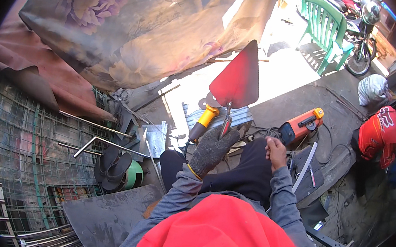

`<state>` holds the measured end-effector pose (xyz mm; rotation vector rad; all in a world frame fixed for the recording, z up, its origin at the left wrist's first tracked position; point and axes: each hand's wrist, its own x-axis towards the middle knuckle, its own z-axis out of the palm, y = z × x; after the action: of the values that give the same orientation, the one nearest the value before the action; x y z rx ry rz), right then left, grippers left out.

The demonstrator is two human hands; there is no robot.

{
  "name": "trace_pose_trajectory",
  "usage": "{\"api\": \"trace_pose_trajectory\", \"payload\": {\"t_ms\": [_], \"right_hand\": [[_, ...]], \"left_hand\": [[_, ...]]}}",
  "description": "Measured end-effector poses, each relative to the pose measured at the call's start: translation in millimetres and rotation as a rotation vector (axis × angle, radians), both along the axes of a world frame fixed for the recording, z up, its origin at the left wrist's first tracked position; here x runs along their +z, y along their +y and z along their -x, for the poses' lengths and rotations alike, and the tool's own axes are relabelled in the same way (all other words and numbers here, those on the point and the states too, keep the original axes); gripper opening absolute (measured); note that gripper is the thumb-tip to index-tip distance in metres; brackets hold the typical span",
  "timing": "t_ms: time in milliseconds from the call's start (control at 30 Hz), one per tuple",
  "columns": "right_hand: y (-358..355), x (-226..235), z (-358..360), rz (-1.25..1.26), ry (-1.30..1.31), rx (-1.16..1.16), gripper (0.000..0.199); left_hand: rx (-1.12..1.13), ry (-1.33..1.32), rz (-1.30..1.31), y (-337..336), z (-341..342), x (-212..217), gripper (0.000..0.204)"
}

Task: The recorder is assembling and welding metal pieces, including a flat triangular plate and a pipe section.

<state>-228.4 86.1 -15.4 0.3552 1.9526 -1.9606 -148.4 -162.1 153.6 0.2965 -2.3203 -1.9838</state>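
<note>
My left hand (213, 150), in a dark grey knit glove, is closed around the handle of a pointed trowel (237, 79). Its wide blade looks red and points away from me, raised above the work area. Bare and curled, my right hand (276, 153) hovers over my right knee; whether anything small is inside it is hidden. Just left of the trowel handle lies a yellow and black angle grinder (205, 119) with its disc at the far end. Under and behind these sits a ribbed grey metal piece (242, 116). To the right of them stands an orange machine (297, 128) with a black handle.
Flowered cloth (136, 24) hangs at the far left above green wire mesh (35, 139). Bent metal tubes (103, 143), dark slippers (115, 169) and a flat sheet (109, 216) lie left. A green chair (323, 28) and motorcycle (359, 54) stand far right; red cloth (381, 133) is nearer.
</note>
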Motion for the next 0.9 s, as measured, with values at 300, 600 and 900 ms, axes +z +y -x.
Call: {"api": "trace_pose_trajectory", "payload": {"t_ms": [300, 600, 900], "right_hand": [[-74.7, 183.9, 45.6, -0.141, 0.551, 0.498, 0.054], [-109.2, 196.2, 22.9, -0.332, 0.878, 0.642, 0.021], [-134.5, 221.5, 32.1, -0.303, 1.317, 0.825, 0.018]], "left_hand": [[-0.209, 0.109, 0.108, 4.2, -39.4, -63.0, 0.035], [0.262, 0.118, 0.199, -47.9, -58.9, -35.9, 0.076], [0.037, 0.28, 0.207, -61.6, -27.6, 44.9, 0.039]]}}
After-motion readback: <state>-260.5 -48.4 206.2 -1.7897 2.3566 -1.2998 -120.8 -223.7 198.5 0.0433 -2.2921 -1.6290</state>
